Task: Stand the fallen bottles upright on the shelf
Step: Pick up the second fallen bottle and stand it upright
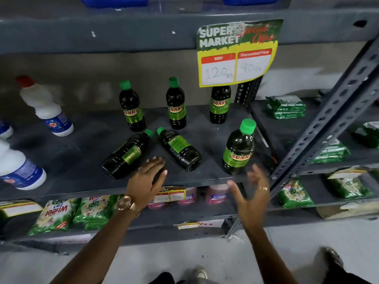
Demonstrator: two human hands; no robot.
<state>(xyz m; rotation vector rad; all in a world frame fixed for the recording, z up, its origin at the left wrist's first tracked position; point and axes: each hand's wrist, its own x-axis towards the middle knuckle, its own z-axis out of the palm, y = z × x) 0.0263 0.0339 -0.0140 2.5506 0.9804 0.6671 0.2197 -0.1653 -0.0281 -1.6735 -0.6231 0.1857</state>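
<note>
Two dark bottles with green caps lie on their sides on the grey shelf (82, 144): the left fallen bottle (126, 154) and the right fallen bottle (179, 149), caps pointing to the back. Three like bottles stand upright behind them, at the left (132, 107), in the middle (176, 104) and at the right (220, 104). A fourth upright bottle (239, 149) stands near the front right edge. My left hand (148, 177) hovers open between the two fallen bottles, touching neither. My right hand (253, 191) is open just below the front upright bottle, apart from it.
White bottles (46, 107) with blue labels stand at the shelf's left. A price sign (238, 52) hangs from the shelf above. A slotted metal upright (328, 111) crosses at the right. Green packets (285, 107) fill the neighbouring shelves and the shelf below.
</note>
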